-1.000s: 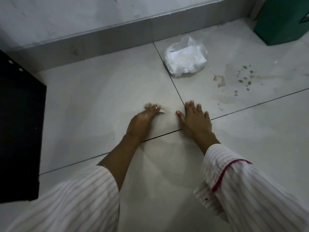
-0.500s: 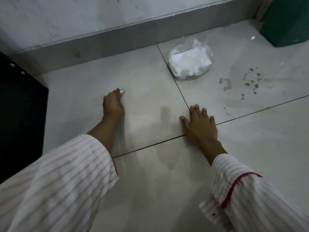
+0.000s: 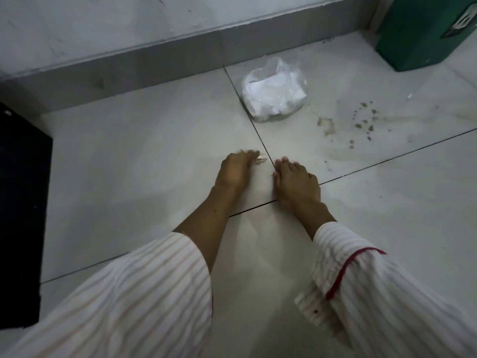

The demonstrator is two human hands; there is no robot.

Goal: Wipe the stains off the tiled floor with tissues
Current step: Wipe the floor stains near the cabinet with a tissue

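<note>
glossy tiled floor [image 3: 160, 140], crinkled clear plastic bag [image 3: 275, 93]

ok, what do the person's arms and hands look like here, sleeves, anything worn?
Both hands bare: left hand, right hand. Loose white sleeves with fine pale stripes; left sleeve, right sleeve with red piping along its cuff. No rings or watch visible.

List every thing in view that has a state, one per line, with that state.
Left hand: fingers curled round a small tissue wad, pressing it on the floor.
Tissue wad: crumpled, only a tip showing past the fingers.
Right hand: flat on the floor, holding nothing.
Plastic bag: lying on the floor, crumpled, white tissues inside.
Stains: not yet wiped, brownish spots right of the bag.
Green bin: standing on the floor, top out of view.
</note>
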